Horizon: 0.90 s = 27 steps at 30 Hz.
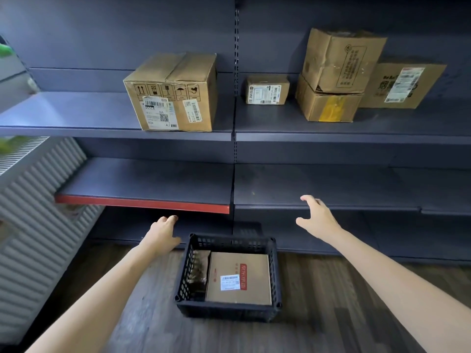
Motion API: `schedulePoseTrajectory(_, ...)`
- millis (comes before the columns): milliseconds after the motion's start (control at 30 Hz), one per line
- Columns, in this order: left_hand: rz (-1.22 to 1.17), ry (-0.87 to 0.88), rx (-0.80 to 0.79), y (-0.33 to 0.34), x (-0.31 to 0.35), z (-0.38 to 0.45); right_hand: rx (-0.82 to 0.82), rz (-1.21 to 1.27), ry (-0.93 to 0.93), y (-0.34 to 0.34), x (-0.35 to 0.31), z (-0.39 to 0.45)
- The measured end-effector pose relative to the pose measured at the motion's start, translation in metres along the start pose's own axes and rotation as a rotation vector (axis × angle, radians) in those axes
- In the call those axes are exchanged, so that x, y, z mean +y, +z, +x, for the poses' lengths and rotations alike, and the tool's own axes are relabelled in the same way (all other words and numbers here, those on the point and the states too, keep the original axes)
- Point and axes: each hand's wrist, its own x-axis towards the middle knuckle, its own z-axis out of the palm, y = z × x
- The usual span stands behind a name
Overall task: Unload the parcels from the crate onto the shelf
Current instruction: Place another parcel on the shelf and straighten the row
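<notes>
We stood over a black plastic crate (276, 271) resting on the wood floor (331, 301), close in front of a dark metal shelf (331, 128). Both of our hands were held out above the crate and empty. Our left hand (163, 233) reached toward the crate's far left corner with loosely bent fingers, holding nothing. Our right hand (317, 217) hung higher, near the front edge of the lower shelf board (318, 187), its fingers spread apart and relaxed.

Inside the crate lay a flat cardboard parcel (239, 278) with a white label and a red stripe, filling most of the right side. Wedged to its left was a darker brown packet (198, 271); we could not tell its exact shape.

On the upper shelf board stood five boxes. A large carton (173, 93) with handling symbols sat on the left bay. On the right bay we saw a small labelled box (267, 89), then a dented box (341, 59) stacked on a box with yellow tape (328, 105), and a wide box (402, 84) leaning at the far right.

The lower left board had a red front edge (142, 203).
</notes>
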Motion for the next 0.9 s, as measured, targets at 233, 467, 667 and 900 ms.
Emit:
schedulePoseTrajectory(233, 0.031, -0.040, -0.058, 0.015, 0.009, 0.001, -0.036, 0.014, 0.007, 0.009, 0.021, 0.013)
schedulePoseTrajectory(467, 0.072, -0.068, -0.134, 0.041, 0.012, 0.002, -0.092, 0.037, 0.104, 0.028, 0.039, 0.017)
schedulePoseTrajectory(667, 0.057, -0.050, -0.156, 0.041, -0.014, 0.024, -0.098, 0.032, 0.150, 0.047, 0.026, 0.020)
schedulePoseTrajectory(900, 0.076, 0.007, -0.247, 0.031, -0.063, 0.061, -0.083, 0.013, 0.247, 0.083, -0.012, 0.024)
